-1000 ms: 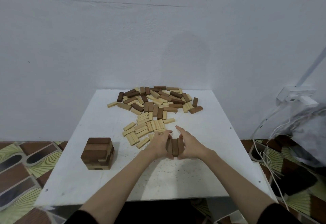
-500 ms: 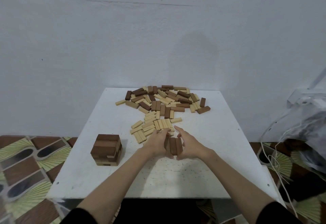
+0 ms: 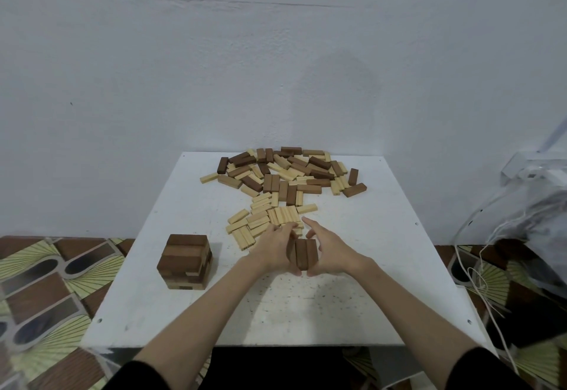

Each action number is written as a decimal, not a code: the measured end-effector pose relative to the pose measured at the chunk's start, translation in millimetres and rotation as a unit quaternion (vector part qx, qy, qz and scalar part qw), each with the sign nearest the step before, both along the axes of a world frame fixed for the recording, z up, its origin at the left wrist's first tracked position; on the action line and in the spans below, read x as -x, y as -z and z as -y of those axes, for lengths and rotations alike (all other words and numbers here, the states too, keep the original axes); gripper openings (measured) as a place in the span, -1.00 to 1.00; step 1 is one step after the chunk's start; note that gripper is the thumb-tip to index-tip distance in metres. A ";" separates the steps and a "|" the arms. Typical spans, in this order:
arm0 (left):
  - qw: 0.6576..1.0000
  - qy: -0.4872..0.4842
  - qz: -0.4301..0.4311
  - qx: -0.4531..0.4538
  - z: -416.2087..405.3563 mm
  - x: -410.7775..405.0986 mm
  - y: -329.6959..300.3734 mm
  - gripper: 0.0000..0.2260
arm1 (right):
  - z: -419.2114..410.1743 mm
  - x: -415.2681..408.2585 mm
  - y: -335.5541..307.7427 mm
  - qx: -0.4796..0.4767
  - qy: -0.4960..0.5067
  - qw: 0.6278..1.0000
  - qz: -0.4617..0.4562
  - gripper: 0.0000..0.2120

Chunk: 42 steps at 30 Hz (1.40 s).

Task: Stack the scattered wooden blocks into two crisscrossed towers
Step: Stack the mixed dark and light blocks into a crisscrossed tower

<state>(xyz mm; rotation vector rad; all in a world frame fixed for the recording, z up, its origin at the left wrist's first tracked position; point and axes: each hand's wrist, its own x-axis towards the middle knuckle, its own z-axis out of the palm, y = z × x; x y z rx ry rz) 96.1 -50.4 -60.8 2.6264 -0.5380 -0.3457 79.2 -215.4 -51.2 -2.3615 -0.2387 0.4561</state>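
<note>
We are squeezing a row of dark blocks (image 3: 302,253) between our left hand (image 3: 273,250) and right hand (image 3: 329,253), fingers curled against its sides. A finished tower (image 3: 185,262) is standing to the left on the white table (image 3: 383,267).

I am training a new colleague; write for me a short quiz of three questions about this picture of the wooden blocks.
1. True or false: the finished tower stands to the left of both hands.
2. What do the left hand and the right hand press between them? A) a row of dark blocks B) one light block C) a cable
3. Fill in: the loose pile lies at the ____ side of the white table, near the wall.

Key: 1 true; 2 A, the dark blocks; 3 far.
</note>
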 end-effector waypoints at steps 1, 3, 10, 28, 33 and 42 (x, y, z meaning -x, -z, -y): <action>1.000 -0.001 -0.002 0.002 0.1 -0.6 0.6 -0.05 | -0.4 0.0 -0.4 -0.004 0.000 1.000 0.000 0.13; 1.000 -0.004 -0.005 0.007 0.2 -1.2 1.7 -0.06 | -1.1 -0.4 -0.7 -0.009 0.000 1.000 0.000 0.12; 1.000 0.009 -0.001 -0.010 -0.5 -1.5 3.8 -0.04 | -1.3 -1.0 -0.9 -0.011 0.001 1.000 -0.006 0.12; 0.999 -0.007 -0.013 0.037 -1.3 0.3 4.0 -0.07 | 0.8 -3.5 1.3 -0.012 -0.004 1.000 -0.010 0.09; 0.999 -0.010 -0.019 0.044 -2.0 0.3 2.3 -0.07 | 3.4 -4.5 4.8 -0.008 -0.006 1.000 -0.006 0.13; 0.998 -0.017 -0.023 0.054 -1.8 1.0 1.9 -0.08 | 1.9 -6.5 6.8 -0.013 -0.001 1.000 -0.003 0.12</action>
